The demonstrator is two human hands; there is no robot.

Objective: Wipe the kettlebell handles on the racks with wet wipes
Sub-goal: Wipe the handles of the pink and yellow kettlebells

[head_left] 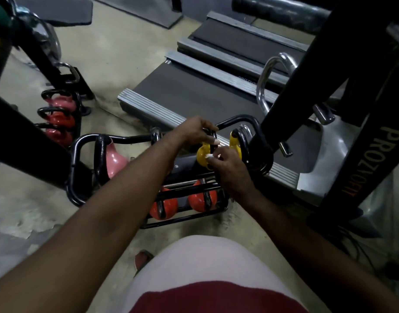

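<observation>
A low black rack holds several kettlebells. My left hand grips the black handle of a yellow kettlebell on the top row. My right hand pinches a small white wet wipe against that same kettlebell, just below the handle. A second yellow kettlebell sits to its right. A pink kettlebell stands at the rack's left end. Two orange kettlebells lie on the lower row.
Another rack at left carries pink and red kettlebells. Treadmill decks lie just beyond the rack. A black machine frame stands close on the right, and a black post crosses at left. My knee in light cloth is below.
</observation>
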